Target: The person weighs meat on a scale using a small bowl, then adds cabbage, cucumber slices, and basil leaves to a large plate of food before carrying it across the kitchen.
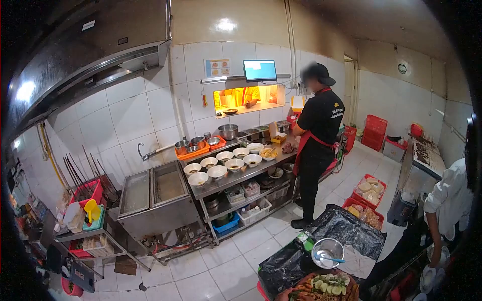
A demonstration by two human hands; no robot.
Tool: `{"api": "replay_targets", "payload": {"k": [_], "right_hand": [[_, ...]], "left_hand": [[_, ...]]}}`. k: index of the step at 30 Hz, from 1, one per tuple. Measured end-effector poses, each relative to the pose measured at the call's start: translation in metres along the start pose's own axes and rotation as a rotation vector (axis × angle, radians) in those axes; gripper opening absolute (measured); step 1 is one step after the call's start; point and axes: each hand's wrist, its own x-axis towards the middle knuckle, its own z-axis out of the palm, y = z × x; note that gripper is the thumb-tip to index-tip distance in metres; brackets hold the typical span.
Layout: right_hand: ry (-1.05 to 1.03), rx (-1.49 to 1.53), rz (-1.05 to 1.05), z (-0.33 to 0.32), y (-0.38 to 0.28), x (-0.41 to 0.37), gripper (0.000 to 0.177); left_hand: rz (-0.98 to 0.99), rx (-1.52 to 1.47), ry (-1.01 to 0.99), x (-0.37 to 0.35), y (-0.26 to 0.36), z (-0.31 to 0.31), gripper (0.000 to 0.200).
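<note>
White-tiled walls and a pale tiled floor enclose a working kitchen. At 6 o'clock, cut by the bottom edge of the view, lies the platter, heaped with cucumber slices over darker, reddish food. Neither the left hand nor the right hand shows, so I cannot tell whether they are spread, closed or holding anything. Just beyond the platter, at its 12 o'clock, a steel bowl holds a blue spoon with its handle pointing to 3 o'clock. Both bowl and platter sit amid a crumpled black plastic bag. With the platter this full, my judgement is that it should be kept level and supported from underneath. It should also be kept clear of the spoon handle, so that the bowl is not tipped. Red crates of food stand on the floor at 2 o'clock from the platter. A person's white sleeve reaches down at 3 o'clock in the view. Well apart, near centre, a co-worker in black stands at the right end of a steel counter. Rows of white bowls stand on that counter. A lit serving hatch and a monitor sit on the wall above it, at 12 o'clock. A steel tank adjoins the counter at 9 o'clock, under an extractor hood at 10 o'clock.
</note>
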Motion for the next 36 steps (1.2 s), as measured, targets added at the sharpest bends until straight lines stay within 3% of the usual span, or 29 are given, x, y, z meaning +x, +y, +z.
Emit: {"api": "replay_targets", "payload": {"k": [5, 7, 8, 10, 14, 19, 24, 28, 33, 36], "right_hand": [[-0.027, 0.021, -0.058, 0.010, 0.022, -0.005, 0.020], [0.166, 0.961, 0.440, 0.014, 0.010, -0.007, 0.016], [0.168, 0.954, 0.449, 0.011, 0.008, -0.005, 0.016], [0.031, 0.047, -0.160, 0.005, 0.006, -0.001, 0.015], [-0.069, -0.013, -0.078, 0.002, 0.000, -0.003, 0.015], [0.006, 0.075, 0.007, 0.010, 0.018, -0.010, 0.017], [0.036, -0.149, -0.193, 0.008, 0.017, -0.005, 0.019], [0.108, -0.078, -0.191, 0.011, 0.013, -0.006, 0.018], [0.030, -0.176, -0.173, 0.006, -0.006, -0.004, 0.018], [0.070, -0.114, -0.243, 0.010, 0.008, -0.005, 0.019]], "left_hand": [[-0.060, -0.023, 0.034, 0.032, -0.029, -0.045, 0.024], [-0.144, -0.093, 0.079, 0.016, -0.024, -0.032, 0.024], [-0.222, -0.156, 0.118, 0.006, -0.018, -0.022, 0.024], [-0.254, -0.204, 0.115, 0.000, -0.015, -0.016, 0.026], [-0.263, -0.182, 0.118, 0.002, -0.018, -0.022, 0.031], [-0.304, -0.128, 0.170, -0.003, -0.014, -0.021, 0.031], [-0.331, -0.118, 0.070, -0.018, 0.000, -0.010, 0.029], [-0.314, -0.089, 0.087, -0.018, -0.002, -0.011, 0.029], [-0.292, -0.135, 0.136, -0.003, -0.018, -0.026, 0.030], [-0.306, -0.034, 0.003, -0.006, -0.015, -0.037, 0.028]]}}
